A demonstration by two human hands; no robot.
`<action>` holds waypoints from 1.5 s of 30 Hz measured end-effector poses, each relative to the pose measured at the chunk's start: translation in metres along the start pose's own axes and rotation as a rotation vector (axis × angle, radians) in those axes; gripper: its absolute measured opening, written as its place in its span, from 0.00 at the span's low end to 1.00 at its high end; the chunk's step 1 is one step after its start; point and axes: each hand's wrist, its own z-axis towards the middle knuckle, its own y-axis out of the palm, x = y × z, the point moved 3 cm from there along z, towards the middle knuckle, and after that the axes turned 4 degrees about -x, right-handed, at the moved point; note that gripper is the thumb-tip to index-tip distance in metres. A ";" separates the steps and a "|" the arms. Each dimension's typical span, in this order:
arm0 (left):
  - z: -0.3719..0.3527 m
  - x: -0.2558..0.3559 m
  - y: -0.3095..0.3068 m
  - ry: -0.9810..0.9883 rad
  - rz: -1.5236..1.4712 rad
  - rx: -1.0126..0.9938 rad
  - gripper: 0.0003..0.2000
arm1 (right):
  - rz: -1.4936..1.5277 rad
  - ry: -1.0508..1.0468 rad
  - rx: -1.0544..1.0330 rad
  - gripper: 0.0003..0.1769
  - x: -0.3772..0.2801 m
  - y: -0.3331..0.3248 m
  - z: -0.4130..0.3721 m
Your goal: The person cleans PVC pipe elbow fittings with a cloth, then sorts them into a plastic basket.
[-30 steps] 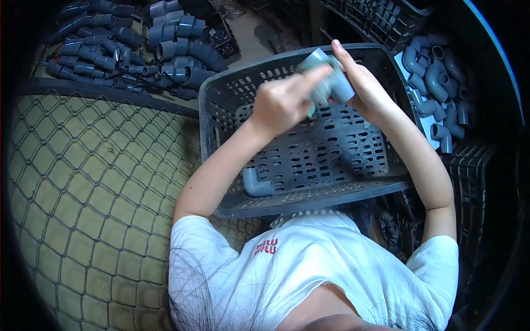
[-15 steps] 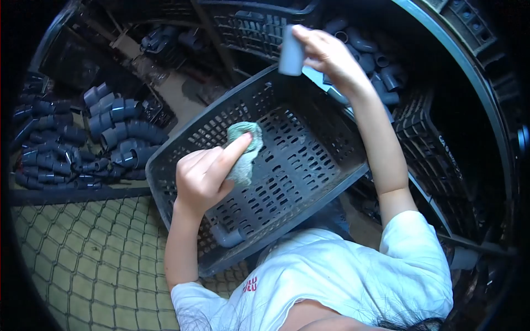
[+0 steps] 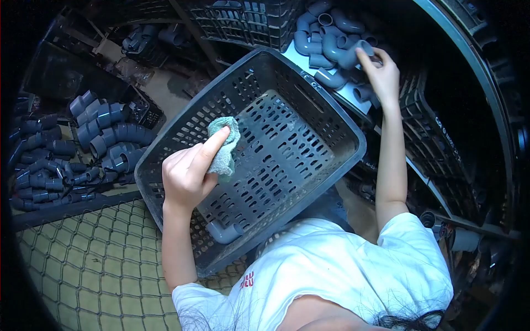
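My left hand (image 3: 187, 172) is closed round a crumpled pale green cloth (image 3: 223, 148), with the index finger stretched along it. It is over the left part of a black perforated plastic crate (image 3: 276, 225). One grey pipe elbow (image 3: 224, 232) lies in the near corner of that crate. Beyond the crate's right rim, my right hand (image 3: 382, 74) has thumb and fingers round the end of a grey pipe elbow (image 3: 353, 54). This elbow is at the edge of a pile of similar grey fittings (image 3: 309, 43) on a white surface (image 3: 298, 57).
Many dark grey fittings (image 3: 105, 124) are heaped at the left. Wire mesh (image 3: 94, 259) covers a yellowish surface at lower left. Other black crates stand at the back (image 3: 237, 25) and right (image 3: 441, 138). A curved metal edge (image 3: 486, 88) runs along the right.
My right hand has moved right from above the crate's far corner, where it held a grey pipe piece, to the pile. My left hand and the cloth have shifted slightly left.
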 end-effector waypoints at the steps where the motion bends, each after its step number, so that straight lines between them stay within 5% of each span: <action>1: 0.000 -0.001 0.000 0.002 -0.003 0.017 0.32 | 0.130 -0.009 -0.083 0.31 -0.002 0.014 -0.002; 6: 0.001 0.000 -0.002 -0.031 0.016 -0.026 0.32 | -0.017 -0.366 -0.228 0.31 -0.032 0.075 0.019; 9: 0.000 0.000 -0.001 -0.049 0.020 -0.027 0.32 | -0.349 -0.525 -0.201 0.31 -0.026 0.110 0.039; 13: -0.004 -0.004 -0.006 -0.100 0.039 -0.125 0.28 | -0.379 -0.465 -0.316 0.32 -0.017 0.140 0.052; 21: -0.004 -0.014 -0.011 -0.127 0.015 0.014 0.31 | -0.535 -0.453 -0.298 0.34 -0.016 0.143 0.051; 23: -0.006 -0.018 -0.018 -0.163 0.087 0.050 0.30 | -0.577 -0.625 -0.088 0.35 -0.030 0.131 0.045; 25: -0.006 -0.022 -0.023 -0.172 0.104 0.179 0.25 | -0.616 -0.782 0.092 0.27 -0.076 0.103 0.032; 27: -0.014 -0.035 -0.027 -0.255 0.051 0.358 0.15 | -0.511 -0.889 -0.032 0.18 -0.128 0.083 0.021; 29: -0.021 -0.048 -0.027 -0.345 -0.160 0.697 0.10 | -0.433 -1.125 0.211 0.11 -0.199 0.071 -0.038; 30: -0.027 -0.056 -0.030 -0.480 -0.292 0.780 0.10 | -0.495 -1.301 0.144 0.08 -0.220 0.081 -0.064; 32: -0.036 -0.074 -0.032 -0.518 -0.384 0.936 0.11 | -0.308 -1.354 -0.398 0.07 -0.215 0.130 -0.121; 33: -0.040 -0.081 -0.034 -0.491 -0.396 1.017 0.12 | -0.322 -1.661 -0.433 0.05 -0.210 0.144 -0.155; 34: -0.041 -0.081 -0.037 -0.558 -0.386 1.005 0.14 | -0.504 -1.646 -0.968 0.09 -0.202 0.158 -0.192; 35: -0.039 -0.080 -0.039 -0.613 -0.382 0.990 0.16 | -0.287 -1.875 -1.009 0.06 -0.178 0.173 -0.217; 37: -0.037 -0.076 -0.040 -0.565 -0.321 0.992 0.15 | -0.513 -1.741 -1.309 0.21 -0.161 0.197 -0.259; 39: -0.040 -0.076 -0.041 -0.487 -0.222 0.932 0.14 | -0.568 -1.867 -1.324 0.27 -0.170 0.208 -0.282; 41: -0.038 -0.075 -0.036 -0.425 -0.050 0.977 0.16 | -0.218 -1.698 -1.563 0.34 -0.178 0.206 -0.300; 43: -0.048 -0.073 -0.038 -0.451 -0.294 0.907 0.11 | -0.197 -1.486 -1.907 0.42 -0.171 0.217 -0.330; 45: -0.047 -0.072 -0.037 -0.444 -0.242 0.848 0.13 | -0.248 -1.196 -1.956 0.47 -0.168 0.215 -0.341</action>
